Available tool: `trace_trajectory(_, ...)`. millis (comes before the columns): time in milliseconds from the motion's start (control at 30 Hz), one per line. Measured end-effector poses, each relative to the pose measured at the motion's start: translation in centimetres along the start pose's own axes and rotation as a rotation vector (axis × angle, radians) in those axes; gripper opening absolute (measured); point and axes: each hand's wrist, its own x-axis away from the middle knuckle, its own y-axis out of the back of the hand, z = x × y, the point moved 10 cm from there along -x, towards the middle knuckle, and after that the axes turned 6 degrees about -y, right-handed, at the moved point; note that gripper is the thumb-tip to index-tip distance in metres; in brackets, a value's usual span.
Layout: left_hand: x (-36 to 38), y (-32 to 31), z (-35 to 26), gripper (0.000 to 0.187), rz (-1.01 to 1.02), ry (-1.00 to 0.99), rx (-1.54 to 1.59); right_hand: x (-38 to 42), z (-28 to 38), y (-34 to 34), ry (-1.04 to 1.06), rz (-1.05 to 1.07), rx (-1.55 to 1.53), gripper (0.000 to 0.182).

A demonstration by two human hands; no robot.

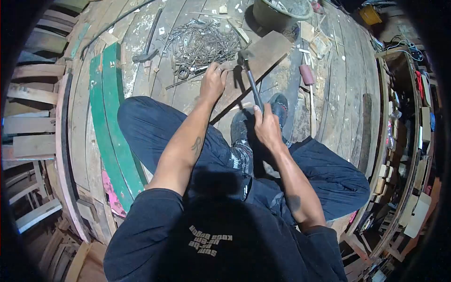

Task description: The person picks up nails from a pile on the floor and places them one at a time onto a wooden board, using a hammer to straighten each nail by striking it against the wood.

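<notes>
My right hand [268,126] is closed around the handle of a hammer [253,87], which points away from me with its head over a wooden block [270,49]. The block lies at a slant on the floor in front of my feet. At its near left end is my left hand [214,82], its fingers drawn together against the wood. What they pinch, if anything, is too small to make out. Just beyond that hand spreads a heap of loose, bent nails [202,44], with a metal ring [182,73] at its near edge.
A bucket [282,14] stands at the far side. Another hammer [146,54] lies left of the nails, beside a green plank [110,117]. To the right rests a mallet [307,75]. Stacked timber [37,122] lines the left, and wooden shelving [399,141] the right.
</notes>
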Motion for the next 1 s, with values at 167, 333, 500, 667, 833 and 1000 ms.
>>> trace_trajectory(167, 0.0, -0.3, 0.3, 0.012, 0.016, -0.004, -0.024, 0.5, 2.8, 2.0, 0.114, -0.082, -0.165, 0.027)
trace_trajectory(333, 0.1, -0.2, 0.2, 0.011, 0.007, -0.011, -0.044, 0.1, 0.2, -1.9, 0.051, 0.056, 0.071, 0.036)
trace_trajectory(500, 0.5, -0.1, 0.5, 0.013, 0.024, 0.039, -0.039, 0.0, -2.0, -0.8, -0.062, 0.037, -0.029, 0.044)
trace_trajectory(667, -0.2, -0.2, -0.1, 0.017, 0.093, 0.079, -0.067, -1.3, -4.2, -0.3, -0.118, -0.015, -0.097, 0.05)
trace_trajectory(833, -0.6, 0.3, -1.0, 0.017, 0.034, -0.012, -0.089, -1.9, -5.6, 0.1, -0.157, -0.065, -0.127, 0.054)
trace_trajectory(1000, -0.2, -1.2, -2.0, 0.02, 0.157, -0.103, -0.256, -1.7, -5.4, 0.5, -0.125, -0.084, -0.114, 0.051)
